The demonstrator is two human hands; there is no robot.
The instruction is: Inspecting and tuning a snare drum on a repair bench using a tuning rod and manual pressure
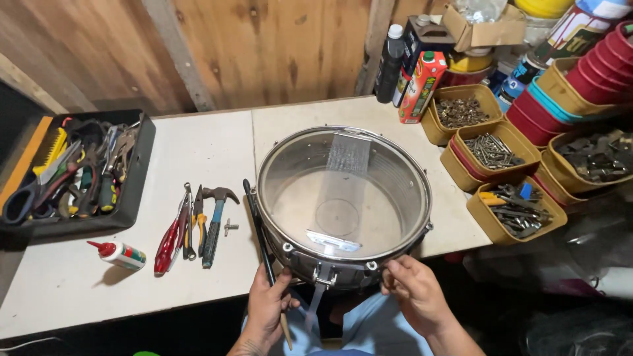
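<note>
Left hand [267, 304] grips a thin black stick [262, 237] at seven o'clock of the snare drum [343, 201] on the table's near edge, right hand [414, 290] pinching its rim at five; rigid, probably weighty metal shell, fragile clear skin, so best held by the hoop.

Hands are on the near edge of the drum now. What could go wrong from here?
1. The snare drum overhangs the near edge of the table; a pull could tip it into the lap.
2. The left hand also holds a drumstick against the shell, so its grip may slip.
3. The right hand works by the rim hardware; its fingers could get pinched.
4. The hammer and pliers lie close and could be knocked.
</note>
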